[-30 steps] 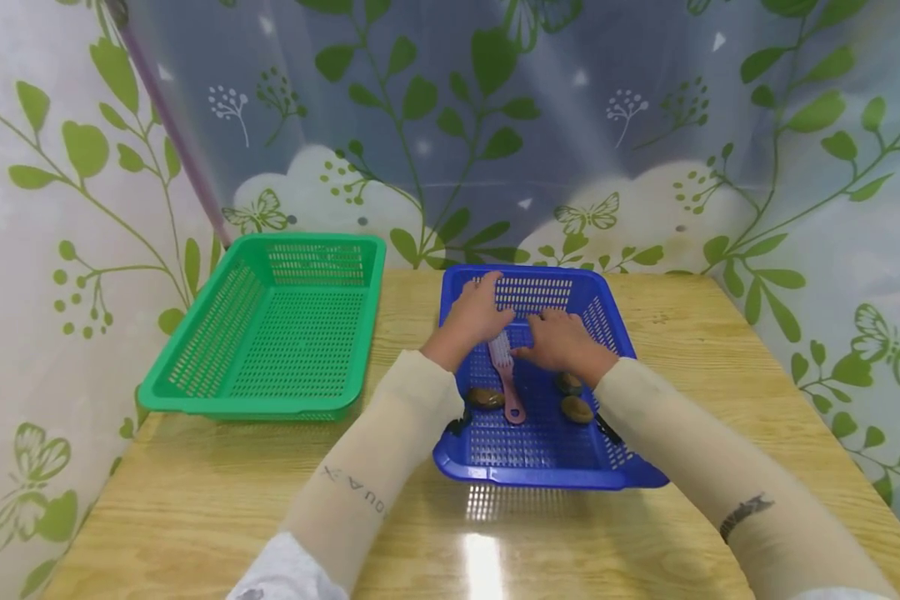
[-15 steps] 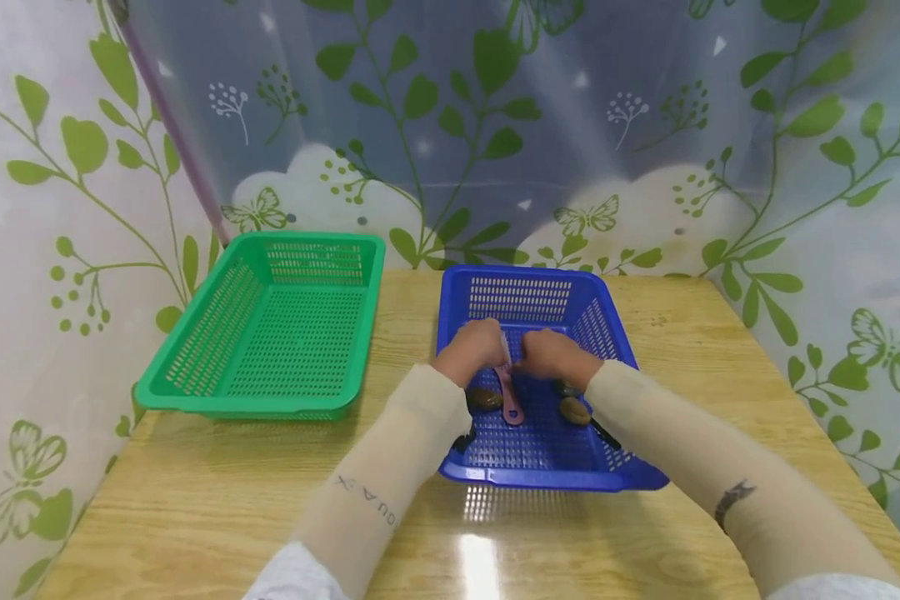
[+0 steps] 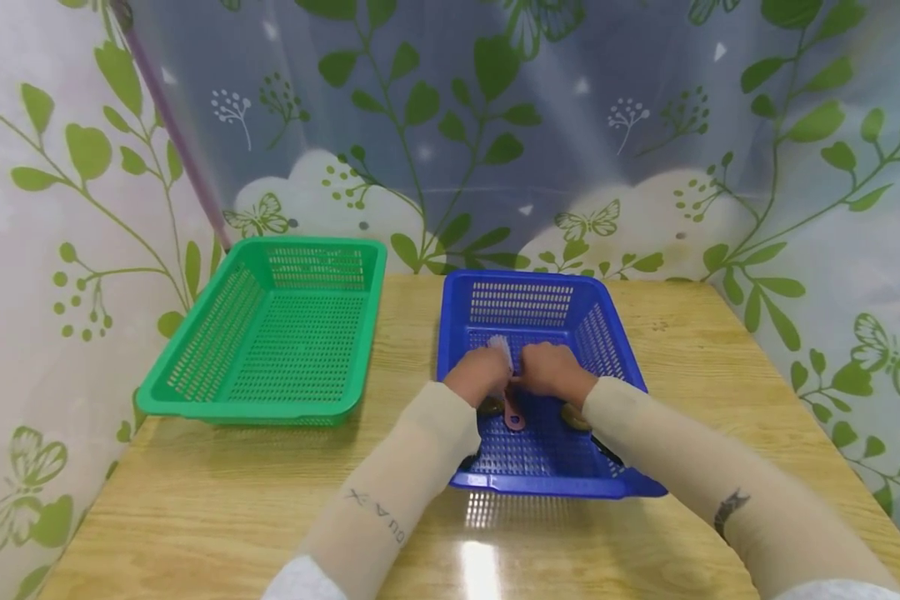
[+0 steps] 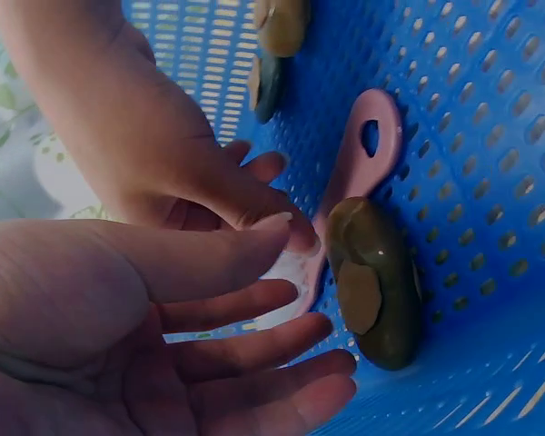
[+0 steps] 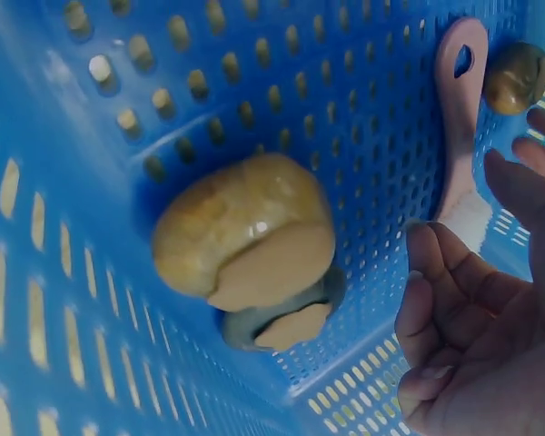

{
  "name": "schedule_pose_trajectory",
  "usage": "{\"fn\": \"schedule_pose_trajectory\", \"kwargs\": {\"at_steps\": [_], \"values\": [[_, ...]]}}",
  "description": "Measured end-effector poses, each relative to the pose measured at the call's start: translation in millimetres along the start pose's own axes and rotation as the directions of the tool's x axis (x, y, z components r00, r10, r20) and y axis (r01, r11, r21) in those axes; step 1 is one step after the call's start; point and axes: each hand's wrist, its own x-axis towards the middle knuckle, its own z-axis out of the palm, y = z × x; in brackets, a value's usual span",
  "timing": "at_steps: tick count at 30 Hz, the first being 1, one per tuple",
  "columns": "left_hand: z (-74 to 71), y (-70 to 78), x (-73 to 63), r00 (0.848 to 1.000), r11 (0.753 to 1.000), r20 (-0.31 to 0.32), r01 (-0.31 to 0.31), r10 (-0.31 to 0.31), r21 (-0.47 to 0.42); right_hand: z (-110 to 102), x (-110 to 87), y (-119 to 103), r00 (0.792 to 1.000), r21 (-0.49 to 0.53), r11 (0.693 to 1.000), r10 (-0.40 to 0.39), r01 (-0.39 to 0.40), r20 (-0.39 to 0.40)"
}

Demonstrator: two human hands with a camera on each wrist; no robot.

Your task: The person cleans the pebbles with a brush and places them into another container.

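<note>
A pink-handled brush with white bristles lies in the blue basket. My left hand is down in the basket over the bristle end, its fingers spread and fairly straight in the left wrist view. Opposite it, my right hand has loosely bent fingers; one fingertip reaches the brush's neck, though contact is unclear. Beside the brush handle sits a brown stone with a flat beige patch. Near my right hand lie a yellowish stone and a dark greenish stone, both with similar patches.
A green basket stands on the wooden table to the left. Dark objects, partly hidden by my sleeves, lie along both sides of the blue basket. A leaf-patterned curtain hangs behind the table.
Both hands have come down and nearer to me inside the blue basket, from its far part to around the brush. The brush and baskets stay about where they were.
</note>
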Motion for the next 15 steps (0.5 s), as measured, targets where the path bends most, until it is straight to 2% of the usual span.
{"fn": "schedule_pose_trajectory", "kwargs": {"at_steps": [3,6,8,15], "values": [[4.9,3.0,-0.6,1.000,1.000,0.015,-0.008,0.007,0.024,5.2,-0.6,1.6,1.000,0.008,1.000,0.008,-0.008,0.012],[9.1,5.5,-3.3,1.000,1.000,0.013,0.025,-0.025,-0.006,9.5,-1.6,2.2,0.999,0.026,1.000,0.017,-0.018,0.028],[11.0,6.8,-5.7,0.999,0.998,-0.006,0.051,-0.051,-0.027,11.6,-1.8,1.7,0.999,0.037,0.999,0.019,-0.021,0.032],[14.7,7.4,-7.7,0.992,0.998,-0.104,0.066,-0.068,-0.017,11.4,0.6,-2.1,0.998,0.127,0.990,0.053,-0.057,0.038]]}}
